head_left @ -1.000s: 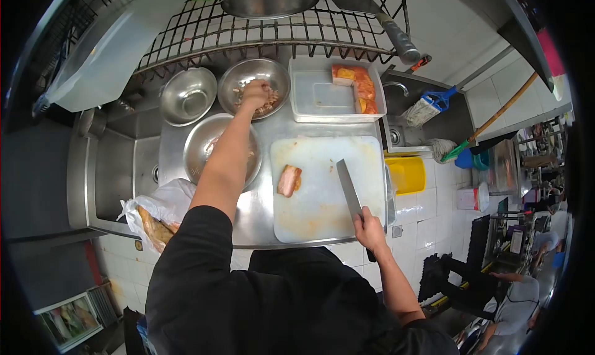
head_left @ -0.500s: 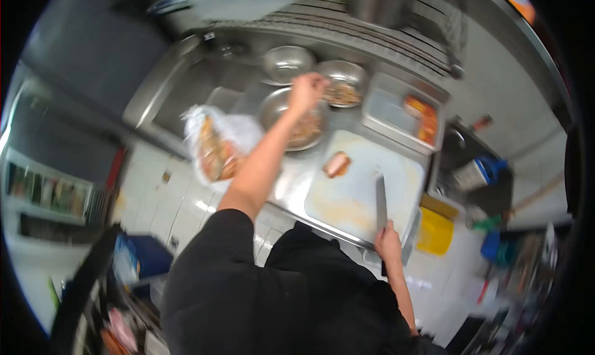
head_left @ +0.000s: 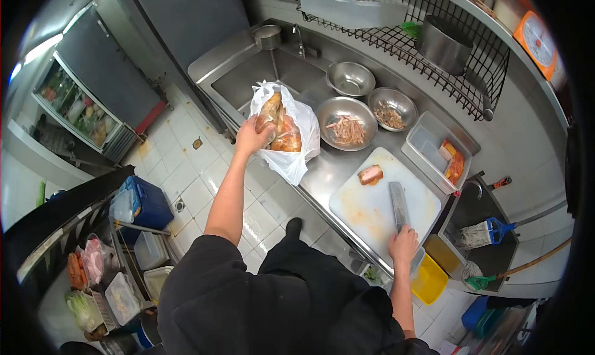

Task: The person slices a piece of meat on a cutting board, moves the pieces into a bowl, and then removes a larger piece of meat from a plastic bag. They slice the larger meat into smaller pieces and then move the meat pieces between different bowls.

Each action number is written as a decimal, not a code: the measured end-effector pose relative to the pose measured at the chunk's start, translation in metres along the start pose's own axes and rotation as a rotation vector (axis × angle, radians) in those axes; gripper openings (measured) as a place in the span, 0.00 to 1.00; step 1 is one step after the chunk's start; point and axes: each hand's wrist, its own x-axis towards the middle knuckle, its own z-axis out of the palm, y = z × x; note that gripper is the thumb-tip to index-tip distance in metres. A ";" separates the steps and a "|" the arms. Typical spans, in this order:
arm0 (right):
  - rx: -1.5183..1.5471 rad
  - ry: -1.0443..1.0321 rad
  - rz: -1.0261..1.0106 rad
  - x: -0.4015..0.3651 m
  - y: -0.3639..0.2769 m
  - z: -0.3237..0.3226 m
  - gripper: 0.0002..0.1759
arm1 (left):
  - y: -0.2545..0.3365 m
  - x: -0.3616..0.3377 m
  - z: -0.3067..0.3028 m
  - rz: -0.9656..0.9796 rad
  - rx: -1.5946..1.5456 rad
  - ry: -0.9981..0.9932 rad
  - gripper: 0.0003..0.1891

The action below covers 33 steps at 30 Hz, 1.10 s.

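Note:
My left hand is on the browned meat in an open white plastic bag, its fingers around one piece. My right hand is closed on the handle of a cleaver, whose blade lies over the white cutting board. A small cut piece of meat rests near the board's upper left. Beyond the board, a steel bowl holds shredded meat, and a smaller bowl holds chopped brown bits.
An empty steel bowl stands behind, beside the sink. A clear container with reddish food is at the board's right. Above runs a wire rack with a pot. A yellow bin sits below.
My left hand has moved from above the bowls down-left onto the meat in the bag. The view has shifted, and my right hand still holds the cleaver at the board.

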 end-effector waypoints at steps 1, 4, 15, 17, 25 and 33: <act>-0.003 0.004 -0.003 0.005 -0.010 -0.003 0.19 | -0.010 0.002 0.000 0.030 -0.045 -0.005 0.41; 0.485 -0.158 -0.237 0.032 -0.062 -0.007 0.15 | -0.038 0.024 0.001 -0.085 -0.167 -0.106 0.40; 1.001 -0.197 -0.511 0.118 -0.337 -0.056 0.19 | -0.110 0.081 0.017 -0.262 -0.299 -0.337 0.47; 1.047 -0.302 -0.396 0.137 -0.387 -0.050 0.26 | -0.098 0.086 0.032 -0.167 -0.627 -0.359 0.45; 0.661 -0.639 -0.041 0.179 -0.468 -0.058 0.47 | -0.114 0.154 0.083 -0.378 -0.706 -0.510 0.35; 0.887 -0.457 -0.077 0.171 -0.487 -0.052 0.46 | -0.082 0.182 0.049 -0.580 -0.679 -0.875 0.26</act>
